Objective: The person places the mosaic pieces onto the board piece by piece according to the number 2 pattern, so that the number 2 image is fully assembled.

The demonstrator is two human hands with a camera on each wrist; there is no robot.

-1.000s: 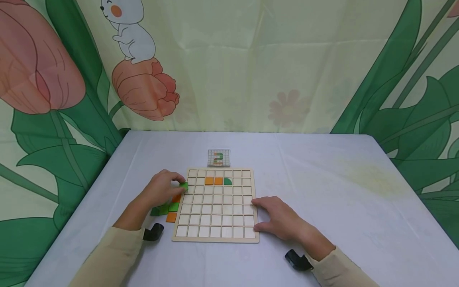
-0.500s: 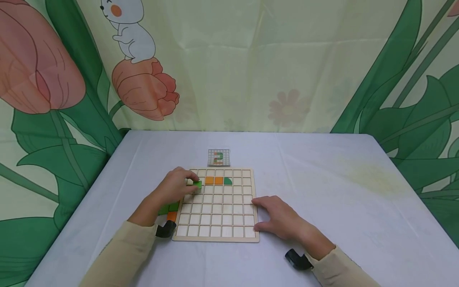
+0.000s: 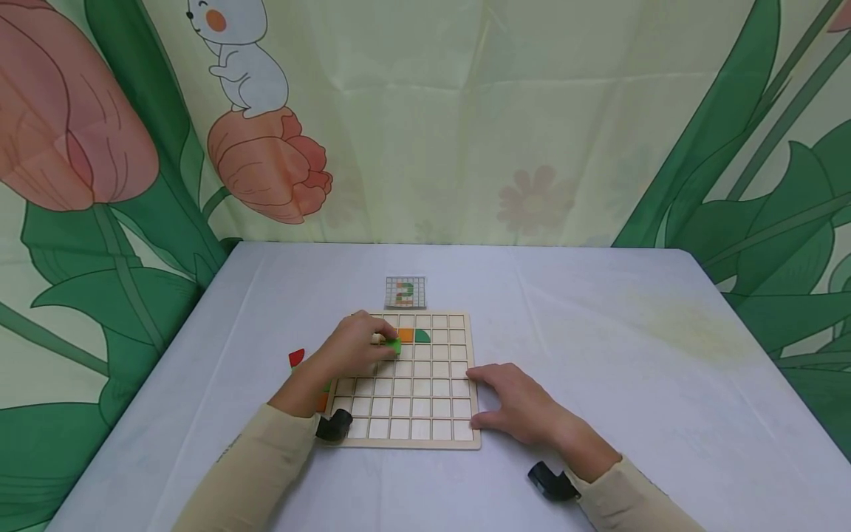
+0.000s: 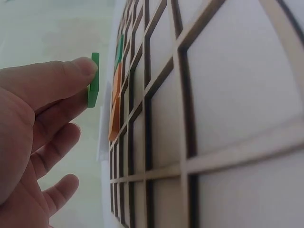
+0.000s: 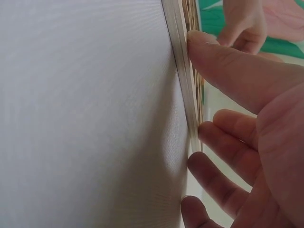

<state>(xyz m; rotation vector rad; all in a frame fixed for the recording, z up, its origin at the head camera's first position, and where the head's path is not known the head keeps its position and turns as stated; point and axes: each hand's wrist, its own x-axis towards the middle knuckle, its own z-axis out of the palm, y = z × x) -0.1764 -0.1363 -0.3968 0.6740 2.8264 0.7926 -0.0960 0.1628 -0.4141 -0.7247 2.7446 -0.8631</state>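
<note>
My left hand (image 3: 359,343) pinches a small green tile (image 4: 94,80) between thumb and index finger. It holds it over the upper part of a wooden grid board (image 3: 432,406). In the left wrist view the tile stands apart from the board's face, other fingers loosely bent. An orange tile (image 3: 405,335) and a dark green quarter-round tile (image 3: 422,337) sit in the board's second row. A second orange tile (image 4: 114,118) beside them is hidden by the left hand in the head view. My right hand (image 3: 521,405) rests thumb and fingertips on the board's right edge, fingers spread.
Behind the board lies a small card (image 3: 405,292) printed with a coloured grid pattern. Loose tiles lie left of the board, mostly hidden by the left forearm; a red tile (image 3: 296,357) and an orange tile (image 3: 322,403) show. A white cloth (image 3: 631,332) covers the table.
The left hand has carried the green tile rightward from the board's left edge to over the second row. A red tile has come into view behind the forearm. The right hand stays put.
</note>
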